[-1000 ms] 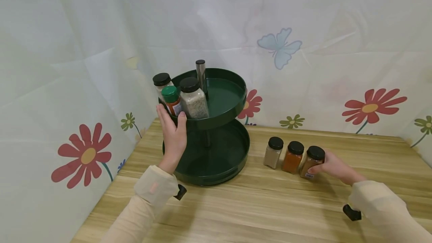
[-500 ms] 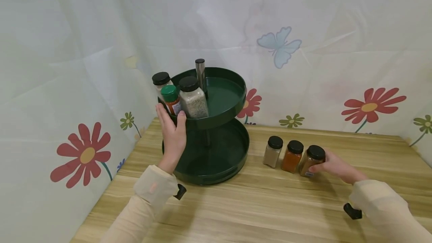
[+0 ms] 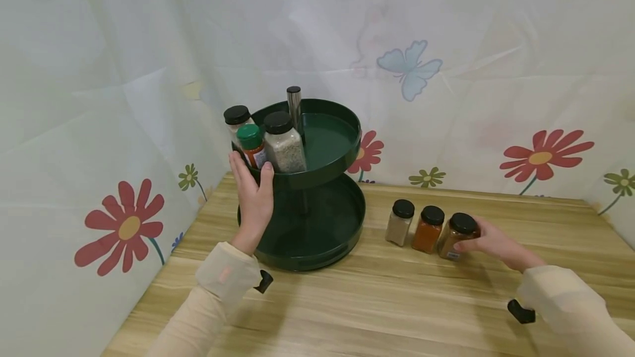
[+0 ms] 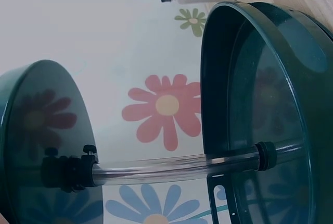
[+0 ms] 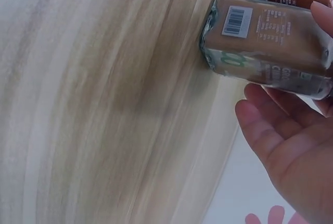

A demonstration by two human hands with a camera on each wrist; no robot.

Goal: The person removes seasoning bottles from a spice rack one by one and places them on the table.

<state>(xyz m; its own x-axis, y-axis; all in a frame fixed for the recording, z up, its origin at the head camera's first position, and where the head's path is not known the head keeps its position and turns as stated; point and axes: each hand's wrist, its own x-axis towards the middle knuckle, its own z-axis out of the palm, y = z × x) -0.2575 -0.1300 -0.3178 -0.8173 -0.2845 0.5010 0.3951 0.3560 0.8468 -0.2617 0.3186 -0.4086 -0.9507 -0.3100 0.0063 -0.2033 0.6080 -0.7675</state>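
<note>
My left hand (image 3: 255,205) lies against the rim of the green two-tier turntable's upper tray (image 3: 324,172), its fingers straight along the outer side and the thumb apart at the front. Just above the fingers stand a green-capped jar (image 3: 252,145), a large jar of pale grains (image 3: 285,147) and a black-capped jar (image 3: 237,117) behind. At the right, my right hand (image 3: 493,244) holds a black-capped spice jar (image 3: 448,241) of brown powder between thumb and fingers. The right wrist view shows this jar's barcode label (image 5: 237,22), with fingers (image 5: 260,130) along its far side.
Left of the held jar stand a jar of orange-red spice (image 3: 428,233) and a jar of pale powder (image 3: 399,227). The turntable's lower tray (image 3: 317,260) rests on the wooden table (image 3: 377,307). A flowered curtain (image 3: 317,32) hangs behind.
The view shifts very slightly. Both hands keep their places, the left at the tray's rim and the right around the brown spice jar.
</note>
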